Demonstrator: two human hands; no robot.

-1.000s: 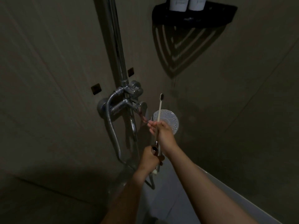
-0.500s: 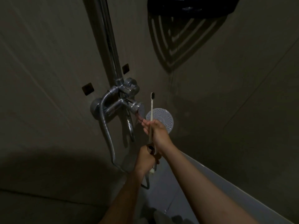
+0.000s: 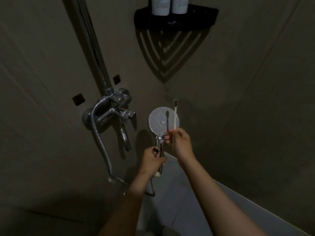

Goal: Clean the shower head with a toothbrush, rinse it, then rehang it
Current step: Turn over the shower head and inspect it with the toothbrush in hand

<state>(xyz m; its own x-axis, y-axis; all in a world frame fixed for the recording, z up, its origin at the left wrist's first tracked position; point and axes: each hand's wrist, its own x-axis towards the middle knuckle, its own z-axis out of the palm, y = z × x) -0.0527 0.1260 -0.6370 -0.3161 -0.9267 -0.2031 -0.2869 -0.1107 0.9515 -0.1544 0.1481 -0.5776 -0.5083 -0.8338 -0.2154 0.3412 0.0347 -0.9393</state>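
**Brush raised, nozzles not yet touched**

The shower head (image 3: 163,121) was in hand rather than hung, its face turned toward me and its handle gripped by the left hand (image 3: 154,160). The right hand (image 3: 180,142) pinched the toothbrush (image 3: 175,116) upright, with the bristles above the rim, off the nozzles. No water ran, so I judged that scrubbing, rinsing and rehanging all remained. The mixer valve (image 3: 117,109) stood near on the left, with the hose (image 3: 100,142) looped below it. Open room lay rightward, beneath the corner shelf (image 3: 175,19).
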